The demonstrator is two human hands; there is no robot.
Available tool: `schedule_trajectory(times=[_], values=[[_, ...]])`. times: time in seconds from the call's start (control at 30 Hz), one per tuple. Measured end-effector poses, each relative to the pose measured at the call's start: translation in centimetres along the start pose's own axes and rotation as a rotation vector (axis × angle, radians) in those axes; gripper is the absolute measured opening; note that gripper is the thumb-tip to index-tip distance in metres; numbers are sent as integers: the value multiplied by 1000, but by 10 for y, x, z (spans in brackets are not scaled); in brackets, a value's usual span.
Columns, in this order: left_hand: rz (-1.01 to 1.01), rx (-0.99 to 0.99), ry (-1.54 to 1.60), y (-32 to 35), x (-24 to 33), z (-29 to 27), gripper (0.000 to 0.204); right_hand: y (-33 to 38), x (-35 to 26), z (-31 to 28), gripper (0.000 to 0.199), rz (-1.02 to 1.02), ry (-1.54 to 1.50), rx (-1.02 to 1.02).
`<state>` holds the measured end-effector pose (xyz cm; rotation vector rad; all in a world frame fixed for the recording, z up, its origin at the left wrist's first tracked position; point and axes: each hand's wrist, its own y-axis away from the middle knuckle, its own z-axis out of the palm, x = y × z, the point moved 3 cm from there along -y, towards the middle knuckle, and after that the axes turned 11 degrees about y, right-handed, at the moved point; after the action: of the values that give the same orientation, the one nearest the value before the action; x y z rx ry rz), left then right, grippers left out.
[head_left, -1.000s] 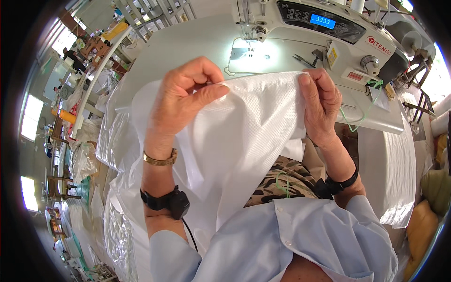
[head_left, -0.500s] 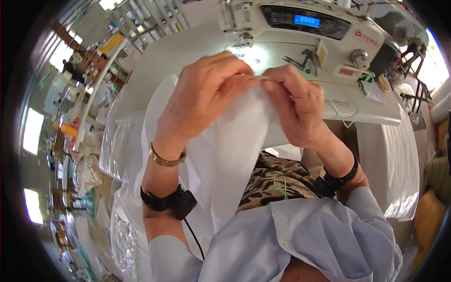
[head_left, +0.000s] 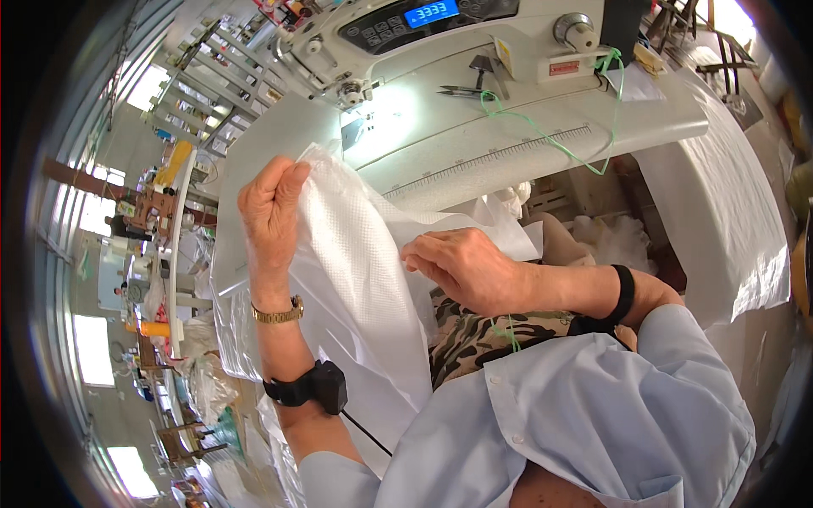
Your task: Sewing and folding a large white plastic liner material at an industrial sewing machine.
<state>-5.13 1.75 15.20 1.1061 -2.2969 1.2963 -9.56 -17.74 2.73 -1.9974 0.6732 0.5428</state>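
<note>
A long white sheet of dimpled, cloth-like material (head_left: 360,254) hangs in front of me and trails across my lap. Its upper corner is pinched by my left hand (head_left: 271,207), raised at the left, front of the sewing machine (head_left: 343,51). My right hand (head_left: 470,269) is lower, over my lap, fingers curled together with their tips beside the sheet's right edge. Whether anything is between those fingertips is hidden. The machine's lit needle area (head_left: 360,106) lies beyond my left hand, apart from the sheet.
On the machine table (head_left: 517,148) lie tweezers (head_left: 461,91) and a loose green thread (head_left: 550,140). A printed ruler runs along its front edge. White sheeting (head_left: 720,195) drapes over the right side. Shelving and cluttered benches stand at the left.
My hands were together at the sheet's edge; now they are apart. The left has moved left with the corner, the right down toward my lap. The view has shifted, and the sheet is spread wider.
</note>
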Motion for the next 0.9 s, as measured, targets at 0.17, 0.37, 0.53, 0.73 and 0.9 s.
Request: schedule_trajectory(times=[0.17,0.37,0.53,0.73,0.9], values=[[-9,54,-55,0,-9,0,36,8,19,27,17,276,-409,-33],[-42,73,-62,2,-15,2,37,17,28,53,28,336,-669,-309],[-68,69,-41,3,-24,-1,36,22,28,57,27,398,-953,-391],[-92,94,-50,7,-34,-8,36,28,11,46,32,297,-999,-380],[-125,119,-80,7,-34,-10,38,23,6,39,36,493,-997,-277]])
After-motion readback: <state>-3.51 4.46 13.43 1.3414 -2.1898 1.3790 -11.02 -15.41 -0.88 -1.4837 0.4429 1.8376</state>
